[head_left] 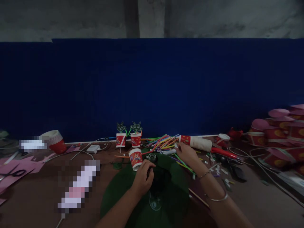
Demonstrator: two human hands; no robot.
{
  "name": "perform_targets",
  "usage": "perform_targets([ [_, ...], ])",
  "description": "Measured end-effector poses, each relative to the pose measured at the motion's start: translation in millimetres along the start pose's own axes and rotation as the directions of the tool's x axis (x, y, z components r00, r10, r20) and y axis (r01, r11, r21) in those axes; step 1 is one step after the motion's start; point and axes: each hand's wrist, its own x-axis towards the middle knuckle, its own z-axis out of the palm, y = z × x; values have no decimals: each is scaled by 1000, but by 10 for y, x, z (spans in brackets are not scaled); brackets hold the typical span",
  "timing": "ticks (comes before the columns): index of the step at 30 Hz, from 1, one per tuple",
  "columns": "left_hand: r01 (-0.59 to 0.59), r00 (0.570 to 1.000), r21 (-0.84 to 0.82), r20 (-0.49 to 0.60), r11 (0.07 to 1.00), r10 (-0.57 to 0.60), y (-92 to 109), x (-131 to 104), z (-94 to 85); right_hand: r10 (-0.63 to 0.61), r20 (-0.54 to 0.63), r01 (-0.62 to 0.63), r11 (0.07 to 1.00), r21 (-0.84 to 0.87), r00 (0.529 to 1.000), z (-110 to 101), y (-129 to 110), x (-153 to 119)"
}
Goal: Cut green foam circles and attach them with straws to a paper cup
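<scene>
My left hand (pixel 143 177) is over a round dark green sheet (pixel 118 193), fingers curled toward the thumb; whatever they hold, if anything, is lost in the dark. Beside its knuckles a red printed paper cup (pixel 136 159) leans slightly, its white rim downward. My right hand (pixel 187 155) reaches to a heap of coloured straws (pixel 163 142), its fingertips pinched near a small whitish piece I cannot make out. Behind the leaning cup, two upside-down red cups (pixel 121 140) carry green cut-out animal heads (pixel 136 127) and bent straw arms.
A row of nested paper cups (pixel 200 143) lies right of the straws, near a red-handled tool (pixel 224 152) and paper scraps. Stacked cups (pixel 57 142), pink paper (pixel 19 167) and a white adapter (pixel 93 148) are at left. Decorated red cups (pixel 275 136) crowd the far right. A blue panel (pixel 152 85) stands behind.
</scene>
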Motion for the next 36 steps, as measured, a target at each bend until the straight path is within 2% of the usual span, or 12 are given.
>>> perform_targets([
  [3, -19, 1000, 17, -6, 1000, 19, -1, -1, -4, -26, -28, 33, 961, 274, 999, -2, -56, -13],
  [6, -37, 998, 56, -39, 998, 39, -6, -4, -17, -150, -45, 148, 794, 590, 988, -4, -181, -73],
  [9, -41, 996, 94, -80, 995, 49, -15, -7, -31, -268, 65, 132, 654, 745, 961, -15, -333, -161],
  [11, -27, 993, 93, -109, 995, 37, -26, -6, -36, -330, 96, 135, 610, 781, 939, -18, -427, -214],
  [14, 28, 990, 67, -142, 997, -18, -50, -5, -33, -382, 68, 193, 603, 774, 922, 36, -537, -280],
  [16, 42, 990, 56, -134, 998, -34, -66, -7, -24, -362, 50, 214, 652, 727, 931, 129, -586, -340],
  [19, -6, 997, 61, -78, 998, 11, -78, -15, 0, -299, -19, 252, 766, 592, 954, 328, -622, -472],
  [22, -86, 996, 81, 5, 993, 86, -76, -25, 27, -256, -151, 297, 838, 458, 955, 534, -617, -608],
  [25, -113, 993, 114, 31, 987, 110, -70, -26, 43, -281, -276, 375, 840, 392, 919, 700, -582, -672],
  [29, -114, 993, 105, 2, 988, 115, -63, -16, 44, -360, -395, 498, 799, 338, 845, 836, -523, -653],
  [32, -76, 996, 78, -43, 994, 80, -52, -6, 41, -399, -435, 551, 774, 312, 807, 872, -500, -633],
  [36, -19, 995, 28, -99, 999, 21, -51, 4, 42, -428, -446, 579, 763, 289, 786, 870, -510, -637],
])
